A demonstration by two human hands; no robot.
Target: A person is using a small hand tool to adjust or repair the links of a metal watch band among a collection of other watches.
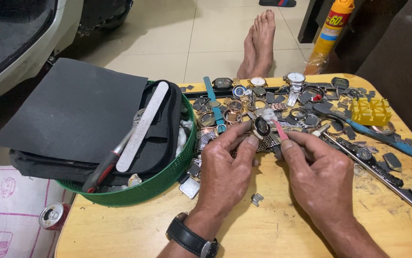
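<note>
Two bare hands meet over a wooden worktop [273,229] crowded with watch parts. The left hand [225,174] is closed around a watch [262,127] with a dark oval dial, thumb and forefinger pinching its case while the metal band trails under the palm. The right hand [320,177] is closed on a thin pink-handled stick [279,129] whose white tufted tip rests at the upper right edge of the dial. The watch thus sits between the two thumbs, raised just above the worktop. Judged risks: the pinch on the small case is narrow, so pressure from the stick may twist the watch out of the fingers and drop it among the loose links just beneath. A slip of the tip could likewise scuff the glass or drag grit across it. Beyond the hands lies a dense heap of watches [244,98], and to the right of the right hand a blue-handled tool [383,136] and a yellow block [371,111]; a sudden jerk of the wrist may scatter these. Left of the left hand, a green basket [167,179] holds a black pouch and a nail file [143,125] that overhangs it loosely.
</note>
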